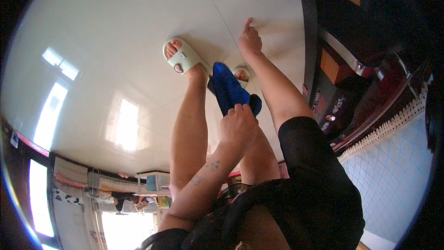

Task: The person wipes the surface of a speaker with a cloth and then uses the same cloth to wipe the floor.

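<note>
My left hand (239, 121) is closed on one end of a blue cloth item (227, 85) with dark edging. The cloth extends forward from my fist, between my lower legs, and its exact kind is not clear. My right hand (250, 40) reaches out ahead over the floor, index finger extended and the other fingers curled, with nothing visible in it. On my left foot is a pale green slide slipper (187, 57). A second slipper (244, 82), on my right foot, is partly hidden behind the blue cloth.
Glossy pale floor tiles (104, 41) with thin seams surround my feet. Along the right stands a dark cabinet (310, 24), near a black device with a knob (330, 118) and a light-blue patterned cover (388, 166) with fringed trim. A person (123, 198) is at the lower left, near a window (126, 231).
</note>
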### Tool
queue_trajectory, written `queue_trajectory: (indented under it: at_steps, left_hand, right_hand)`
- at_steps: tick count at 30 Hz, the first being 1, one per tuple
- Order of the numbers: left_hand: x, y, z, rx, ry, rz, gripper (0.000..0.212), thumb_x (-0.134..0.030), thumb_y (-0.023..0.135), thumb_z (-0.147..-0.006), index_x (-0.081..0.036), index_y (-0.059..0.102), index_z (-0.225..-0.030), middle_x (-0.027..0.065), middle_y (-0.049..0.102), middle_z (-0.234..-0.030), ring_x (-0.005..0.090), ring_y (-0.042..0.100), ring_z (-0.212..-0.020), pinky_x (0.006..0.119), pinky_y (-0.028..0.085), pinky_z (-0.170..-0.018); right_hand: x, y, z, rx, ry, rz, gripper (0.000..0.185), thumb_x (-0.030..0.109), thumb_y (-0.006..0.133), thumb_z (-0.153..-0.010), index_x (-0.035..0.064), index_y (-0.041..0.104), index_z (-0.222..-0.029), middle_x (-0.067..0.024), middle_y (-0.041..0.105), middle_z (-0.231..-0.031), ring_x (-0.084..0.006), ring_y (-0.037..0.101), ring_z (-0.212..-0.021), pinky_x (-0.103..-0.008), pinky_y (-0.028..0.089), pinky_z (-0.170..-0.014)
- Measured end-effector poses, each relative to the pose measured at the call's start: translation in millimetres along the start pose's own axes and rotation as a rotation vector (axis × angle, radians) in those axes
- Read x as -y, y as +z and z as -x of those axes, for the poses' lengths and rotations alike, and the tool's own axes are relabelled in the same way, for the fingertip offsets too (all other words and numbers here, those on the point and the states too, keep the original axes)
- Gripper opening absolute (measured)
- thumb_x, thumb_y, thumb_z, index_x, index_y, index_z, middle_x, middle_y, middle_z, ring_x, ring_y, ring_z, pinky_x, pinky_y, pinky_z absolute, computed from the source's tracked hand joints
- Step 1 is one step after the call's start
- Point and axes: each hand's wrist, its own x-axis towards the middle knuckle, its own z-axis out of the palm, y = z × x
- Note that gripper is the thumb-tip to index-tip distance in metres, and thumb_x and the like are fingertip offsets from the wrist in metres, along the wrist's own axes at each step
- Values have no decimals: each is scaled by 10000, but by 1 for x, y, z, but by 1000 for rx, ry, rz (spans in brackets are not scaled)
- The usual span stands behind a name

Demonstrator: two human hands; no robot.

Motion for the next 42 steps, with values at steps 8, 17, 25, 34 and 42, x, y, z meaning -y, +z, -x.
queue_trajectory:
  at_steps: [8,17,25,34,42]
  left_hand:
    - [-7,-26,-11,-83,46,7,265,-226,653,-816,-1,566,-926,153,623,-845,328,665,-777,434,551,-681]
    - [-4,-90,-29,-136,-32,219,304,-296,598,-866,4,592,-913,196,653,-887,347,679,-824,445,560,-718]
    - [-1,-186,-44,-360,-15,227,283,-257,619,-822,4,573,-920,164,629,-922,319,663,-843,422,554,-687]
    - [5,-301,-73,-509,-81,101,315,-297,608,-856,4,565,-934,175,631,-941,312,660,-863,423,549,-697]
    - [6,-363,-121,-669,-50,-58,227,-220,609,-853,-2,575,-904,153,643,-880,316,667,-768,408,547,-659]
  right_hand:
    - [-5,-66,-52,234,115,-747,465,16,460,-852,-26,512,-1312,-118,663,-1048,-219,638,-972,-350,526,-820]
    - [35,-193,-65,346,286,-1483,426,-48,463,-845,9,539,-1260,-92,598,-1171,-181,567,-1096,-327,459,-979]
    - [101,-263,-140,110,134,-1218,538,-17,439,-827,16,481,-1362,-111,633,-1141,-196,609,-1023,-311,492,-883]
    - [146,-316,-306,-113,120,-935,693,-43,426,-852,143,293,-1507,-123,653,-1061,-202,655,-855,-338,549,-737]
    - [93,-323,-430,-365,-70,19,734,167,542,-845,167,251,-1518,-213,663,-893,-359,664,-789,-488,531,-689]
